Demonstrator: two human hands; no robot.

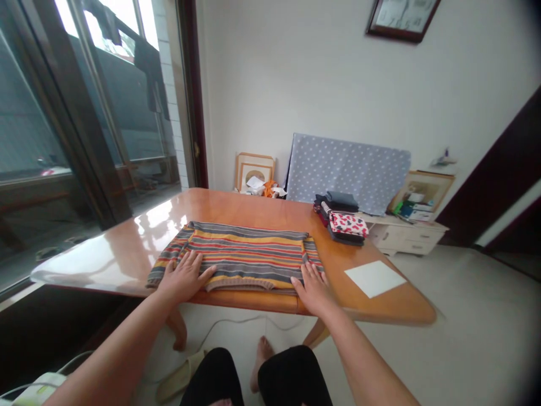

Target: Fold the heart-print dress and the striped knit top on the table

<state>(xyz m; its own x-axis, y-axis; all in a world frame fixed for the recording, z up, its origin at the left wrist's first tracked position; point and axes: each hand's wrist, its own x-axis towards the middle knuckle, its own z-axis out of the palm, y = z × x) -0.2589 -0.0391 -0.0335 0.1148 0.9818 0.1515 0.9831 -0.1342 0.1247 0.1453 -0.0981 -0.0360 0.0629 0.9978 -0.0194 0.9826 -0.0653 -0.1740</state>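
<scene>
A striped sweater (249,254) in grey, yellow, red and brown lies spread out on the wooden table (262,202), its ribbed neckline towards me. My left hand (186,276) rests flat on its left part, near the sleeve, fingers spread. On the right, my right hand (313,287) lies palm down across the sweater's edge and the right sleeve, fingers stretched out. Neither hand grips the cloth. The sleeves lie along both sides of the body.
A stack of folded clothes (344,220) stands at the table's right rear. A white sheet (375,278) lies near the right corner. Beyond are a blue dotted cloth (346,172), a white low cabinet (406,239) and picture frames (256,166). A slipper (180,378) is on the floor.
</scene>
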